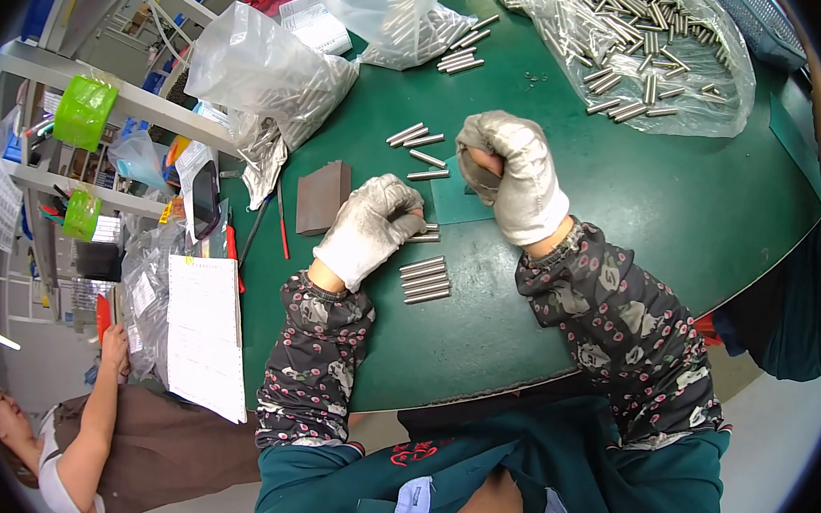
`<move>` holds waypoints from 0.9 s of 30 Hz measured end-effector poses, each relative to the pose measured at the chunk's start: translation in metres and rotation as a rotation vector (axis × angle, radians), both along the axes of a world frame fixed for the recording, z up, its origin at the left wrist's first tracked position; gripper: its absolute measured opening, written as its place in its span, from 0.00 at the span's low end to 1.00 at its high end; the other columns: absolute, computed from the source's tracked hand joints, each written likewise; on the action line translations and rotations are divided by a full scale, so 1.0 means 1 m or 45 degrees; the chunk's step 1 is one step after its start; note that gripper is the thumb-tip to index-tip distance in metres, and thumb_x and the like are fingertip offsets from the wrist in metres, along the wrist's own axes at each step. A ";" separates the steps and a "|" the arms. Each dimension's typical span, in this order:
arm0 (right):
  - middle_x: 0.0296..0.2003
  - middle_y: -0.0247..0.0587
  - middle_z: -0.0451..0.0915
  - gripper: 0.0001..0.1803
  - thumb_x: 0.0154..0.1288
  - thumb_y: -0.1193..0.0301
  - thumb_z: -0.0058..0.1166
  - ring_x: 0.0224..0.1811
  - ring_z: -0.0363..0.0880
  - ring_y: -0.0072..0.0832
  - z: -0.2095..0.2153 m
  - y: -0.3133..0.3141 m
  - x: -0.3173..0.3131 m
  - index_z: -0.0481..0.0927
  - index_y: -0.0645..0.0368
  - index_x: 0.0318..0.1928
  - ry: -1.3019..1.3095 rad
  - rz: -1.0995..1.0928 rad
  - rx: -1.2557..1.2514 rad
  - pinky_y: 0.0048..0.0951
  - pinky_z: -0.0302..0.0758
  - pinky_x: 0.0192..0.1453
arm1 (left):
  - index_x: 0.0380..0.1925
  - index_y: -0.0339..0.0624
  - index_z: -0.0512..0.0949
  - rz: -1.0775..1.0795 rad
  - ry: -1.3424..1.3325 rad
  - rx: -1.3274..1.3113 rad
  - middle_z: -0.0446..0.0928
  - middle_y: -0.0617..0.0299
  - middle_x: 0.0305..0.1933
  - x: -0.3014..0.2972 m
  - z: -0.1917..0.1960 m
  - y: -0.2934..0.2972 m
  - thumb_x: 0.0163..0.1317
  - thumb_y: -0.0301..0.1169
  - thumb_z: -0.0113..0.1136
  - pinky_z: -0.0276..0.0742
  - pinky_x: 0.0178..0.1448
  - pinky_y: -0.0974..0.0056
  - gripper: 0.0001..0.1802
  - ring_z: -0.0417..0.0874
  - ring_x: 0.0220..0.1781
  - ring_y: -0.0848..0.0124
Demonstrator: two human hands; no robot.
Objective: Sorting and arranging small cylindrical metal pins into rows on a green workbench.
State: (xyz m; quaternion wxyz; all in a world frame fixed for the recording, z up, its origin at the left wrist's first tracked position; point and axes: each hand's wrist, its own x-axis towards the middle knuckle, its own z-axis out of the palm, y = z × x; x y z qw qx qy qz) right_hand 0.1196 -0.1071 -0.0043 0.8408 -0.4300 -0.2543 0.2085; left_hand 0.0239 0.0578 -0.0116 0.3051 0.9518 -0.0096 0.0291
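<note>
The left hand [371,226], in a grubby white knitted work glove, rests on the smooth dark green table mat [568,211] with its fingers curled shut; the tips press down on a few short, shiny grey metal rods [424,232] that poke out from under the glove, though how many it holds I cannot tell. The right hand [513,173], in a matching soiled cotton glove, is raised just beyond the left hand and clenched into a tight fist; whatever it may be gripping is hidden inside the glove. Both forearms wear dark sleeves with a small floral print.

Just nearer the person than the left hand lies a neat row of four or five straight cylindrical steel pins [425,281], side by side and touching. Beyond the left hand, more loose pins [417,151] lie scattered on the mat. Under the right fist sits a small flat square of teal sheet [457,205]. To the left of the left hand stands a dull brown rectangular block [324,197] with a matte, ribbed face, and beside that lie a red pencil [282,219] and a dark one.

Far beyond the hands, crinkled clear plastic bags [658,54] spill heaps of the same bright rods. Further left of the brown block, a white paper sheet on a clipboard [204,332] overhangs the table edge, near another person's bare arm [105,396].
</note>
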 end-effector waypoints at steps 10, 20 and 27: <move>0.11 0.28 0.53 0.22 0.61 0.58 0.35 0.11 0.49 0.16 0.001 -0.002 0.000 0.57 0.54 0.13 0.038 -0.001 -0.020 0.20 0.46 0.15 | 0.27 0.42 0.76 -0.097 -0.082 0.133 0.73 0.60 0.30 0.003 0.008 -0.003 0.42 0.24 0.61 0.71 0.41 0.61 0.09 0.74 0.37 0.61; 0.14 0.27 0.62 0.18 0.61 0.59 0.39 0.15 0.56 0.14 -0.015 0.001 0.001 0.72 0.61 0.24 0.106 -0.063 0.153 0.18 0.53 0.18 | 0.26 0.38 0.74 0.041 -0.339 0.115 0.73 0.58 0.28 0.009 -0.012 -0.012 0.42 0.19 0.61 0.71 0.36 0.63 0.09 0.75 0.32 0.62; 0.13 0.25 0.58 0.18 0.60 0.60 0.40 0.13 0.54 0.15 -0.013 0.000 -0.002 0.68 0.59 0.21 0.166 0.096 0.190 0.20 0.51 0.16 | 0.26 0.38 0.74 0.026 -0.353 0.080 0.72 0.59 0.28 0.009 -0.013 -0.010 0.42 0.19 0.61 0.70 0.36 0.63 0.09 0.74 0.32 0.62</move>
